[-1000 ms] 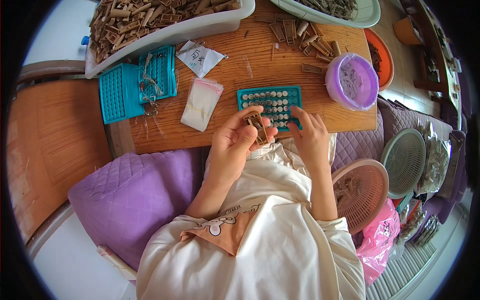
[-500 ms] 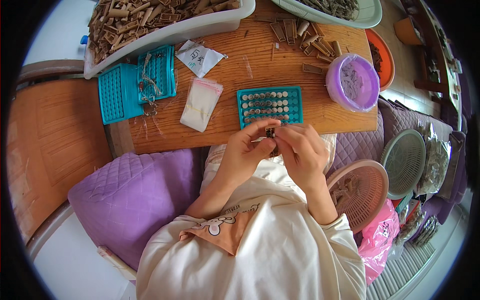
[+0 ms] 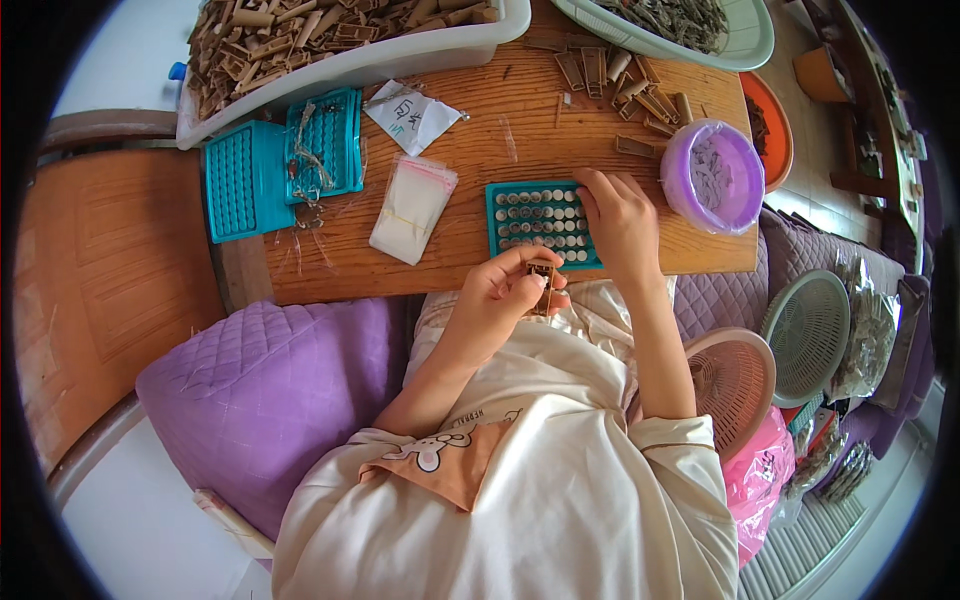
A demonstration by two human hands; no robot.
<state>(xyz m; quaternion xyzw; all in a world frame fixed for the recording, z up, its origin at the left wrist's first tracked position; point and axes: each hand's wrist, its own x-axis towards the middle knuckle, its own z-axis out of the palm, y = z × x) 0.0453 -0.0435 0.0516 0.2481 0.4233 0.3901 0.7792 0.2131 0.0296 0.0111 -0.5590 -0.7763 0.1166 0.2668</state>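
Note:
My left hand point(image 3: 508, 290) is closed around a small brown plastic casing point(image 3: 541, 284), its hollow side facing up just off the table's near edge. In front of it lies a teal tray point(image 3: 492, 222) with rows of silver button cells point(image 3: 532, 212) in round pockets. Bent over the tray's right side, my right hand point(image 3: 622, 222) has its fingertips drawn together at the far right corner. What they pinch, if anything, is hidden.
Behind the tray are loose brown casings point(image 3: 595, 72) and a white tub point(image 3: 400, 62) heaped with more. A purple-lined bucket point(image 3: 735, 170) stands right; clear plastic bags point(image 3: 414, 208) and teal trays point(image 3: 245, 180) lie left. A pink basket point(image 3: 755, 375) sits beside me.
My right hand has left the casing and moved forward and right to the tray's far right corner. My left hand still holds the casing, now more plainly seen. The view has shifted slightly.

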